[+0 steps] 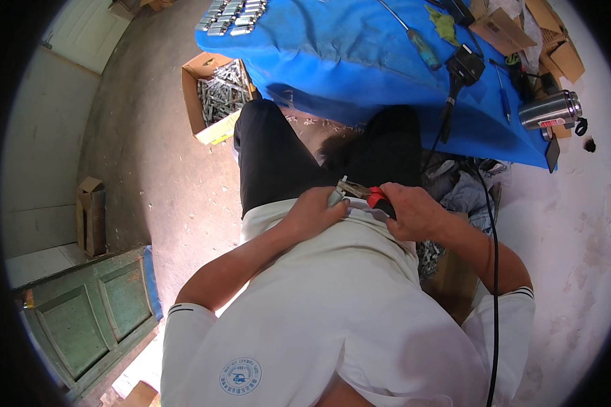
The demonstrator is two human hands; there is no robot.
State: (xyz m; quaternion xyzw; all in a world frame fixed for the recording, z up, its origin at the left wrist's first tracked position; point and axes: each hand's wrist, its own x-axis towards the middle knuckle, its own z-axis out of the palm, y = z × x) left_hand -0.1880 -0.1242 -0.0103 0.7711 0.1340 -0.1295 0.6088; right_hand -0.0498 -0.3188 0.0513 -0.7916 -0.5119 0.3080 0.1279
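Observation:
Over my lap, my left hand [315, 212] is closed around a small silvery metal piece [335, 197], whose exact kind I cannot make out. My right hand [413, 211] grips a pair of pliers [375, 197] by its red and black handles. The plier jaws point left and meet the upper end of the metal piece. Whether they are clamped tightly on it cannot be seen. My fingers cover much of the piece and of the handles.
Ahead stands a table under a blue cloth [305, 51], with rows of metal parts [231, 17], a screwdriver [424, 49], a black device [464, 66] and a steel thermos [550, 110]. A cardboard box [193, 102] of metal pieces sits left of my knees. A black cable [495, 271] hangs past my right arm.

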